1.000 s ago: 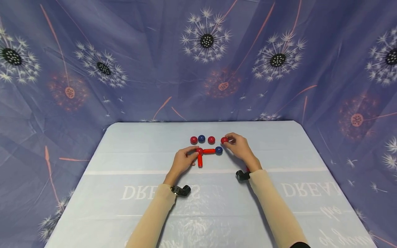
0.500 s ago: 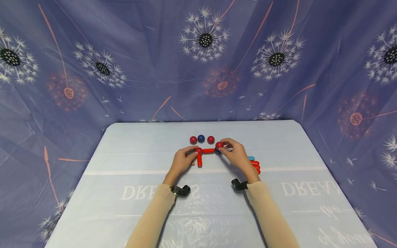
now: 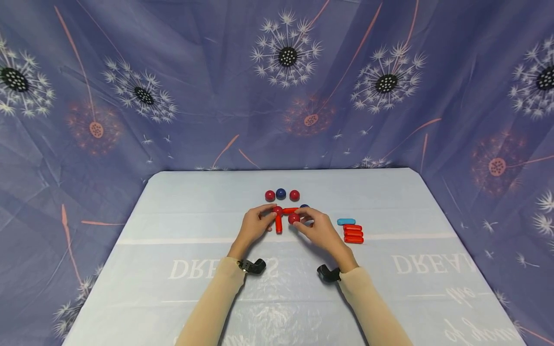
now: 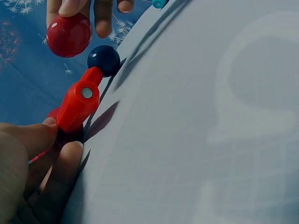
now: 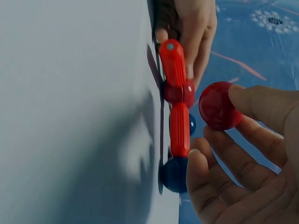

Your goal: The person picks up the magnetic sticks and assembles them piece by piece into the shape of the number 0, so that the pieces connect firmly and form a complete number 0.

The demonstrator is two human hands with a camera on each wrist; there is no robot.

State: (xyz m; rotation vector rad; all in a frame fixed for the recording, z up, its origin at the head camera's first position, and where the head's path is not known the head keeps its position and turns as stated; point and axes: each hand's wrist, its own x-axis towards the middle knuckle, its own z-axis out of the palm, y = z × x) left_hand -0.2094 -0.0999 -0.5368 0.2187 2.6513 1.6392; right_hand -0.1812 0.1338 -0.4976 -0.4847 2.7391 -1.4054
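My right grip [image 3: 319, 228] is closed to a ball's width, thumb and fingertips pinching a loose red ball [image 3: 294, 219] above the surface [image 3: 173, 206], apart from the joined pieces. My left grip [image 3: 255, 223] pinches the corner ball [image 3: 278, 210], from which the near rod [image 3: 279, 224] points toward me and the cross rod [image 3: 290, 210] runs to an end ball [image 5: 174, 175] of blue. Principal hazards, in my judgement: (a) the loose ball, smooth and held by few contacts, may slip and roll if my pinch slackens; (b) the silver disc [image 4: 87, 93] on the near rod's free end looks magnetic, so a careless approach could snap ball and rod together off-centre; (c) my right knuckles, near the cross rod, could knock it askew; (d) a loose left pinch would let the corner swivel.
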